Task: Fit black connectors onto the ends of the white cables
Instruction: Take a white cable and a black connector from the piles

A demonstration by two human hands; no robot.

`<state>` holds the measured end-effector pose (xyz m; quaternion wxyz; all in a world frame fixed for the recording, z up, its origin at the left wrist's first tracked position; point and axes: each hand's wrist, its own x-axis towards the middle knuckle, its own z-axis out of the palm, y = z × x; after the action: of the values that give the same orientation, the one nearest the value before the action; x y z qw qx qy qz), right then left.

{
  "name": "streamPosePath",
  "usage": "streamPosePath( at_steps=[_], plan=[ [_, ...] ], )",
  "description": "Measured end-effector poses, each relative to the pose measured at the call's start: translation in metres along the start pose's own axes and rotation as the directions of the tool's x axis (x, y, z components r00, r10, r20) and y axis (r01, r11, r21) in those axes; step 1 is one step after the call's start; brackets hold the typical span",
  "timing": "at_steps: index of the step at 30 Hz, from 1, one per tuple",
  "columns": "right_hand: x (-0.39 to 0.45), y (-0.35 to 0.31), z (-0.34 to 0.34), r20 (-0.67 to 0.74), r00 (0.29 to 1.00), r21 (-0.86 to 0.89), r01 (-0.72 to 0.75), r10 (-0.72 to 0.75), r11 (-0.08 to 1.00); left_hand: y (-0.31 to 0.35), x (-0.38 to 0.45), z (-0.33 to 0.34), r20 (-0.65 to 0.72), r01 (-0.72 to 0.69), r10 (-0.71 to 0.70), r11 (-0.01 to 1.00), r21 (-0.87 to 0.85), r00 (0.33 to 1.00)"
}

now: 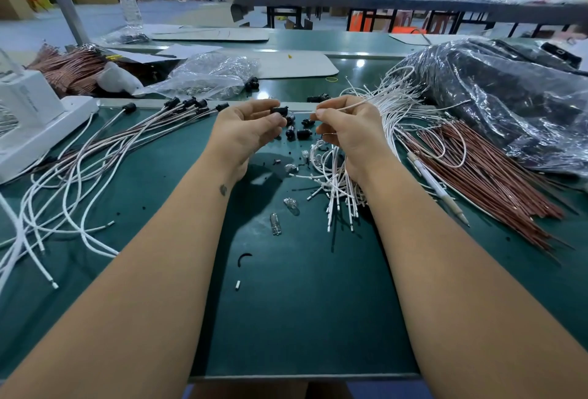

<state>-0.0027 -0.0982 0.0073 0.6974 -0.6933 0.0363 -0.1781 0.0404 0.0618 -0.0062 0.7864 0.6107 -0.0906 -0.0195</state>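
Above the green surface (302, 319), the left hand (246, 134) is pinching a black connector (279, 110) in its grip; the right hand (346, 126) is pinching a white cable (350, 106), its tip just beside the connector. Beyond the connector, a clear bag (206, 75) is holding small parts I cannot identify.
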Motion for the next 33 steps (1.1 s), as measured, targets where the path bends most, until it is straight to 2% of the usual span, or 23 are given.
streamPosePath(
  at_steps=[10,15,24,29,33],
  plan=[
    [0.001,0.000,-0.002,0.044,0.999,0.008,0.014,-0.014,1.000,0.001,-0.004,0.002,0.029,-0.031,0.028,0.996,0.088,0.999],
    [0.001,0.002,-0.003,0.044,0.999,0.054,0.009,-0.012,0.999,-0.001,-0.006,0.005,0.051,-0.058,0.046,0.963,0.262,0.998],
    [0.003,0.006,0.002,0.113,0.991,-0.094,0.088,-0.077,0.992,0.000,-0.011,0.009,0.114,-0.128,0.100,0.953,0.275,0.988],
    [0.005,0.007,0.001,0.126,0.991,-0.040,0.042,-0.037,0.998,0.001,-0.012,0.010,0.096,-0.164,0.141,0.933,0.319,0.985],
    [0.003,0.007,0.004,0.187,0.981,-0.113,0.080,-0.058,0.990,0.002,-0.014,0.013,0.080,-0.191,0.174,0.918,0.347,0.982]
  ],
)
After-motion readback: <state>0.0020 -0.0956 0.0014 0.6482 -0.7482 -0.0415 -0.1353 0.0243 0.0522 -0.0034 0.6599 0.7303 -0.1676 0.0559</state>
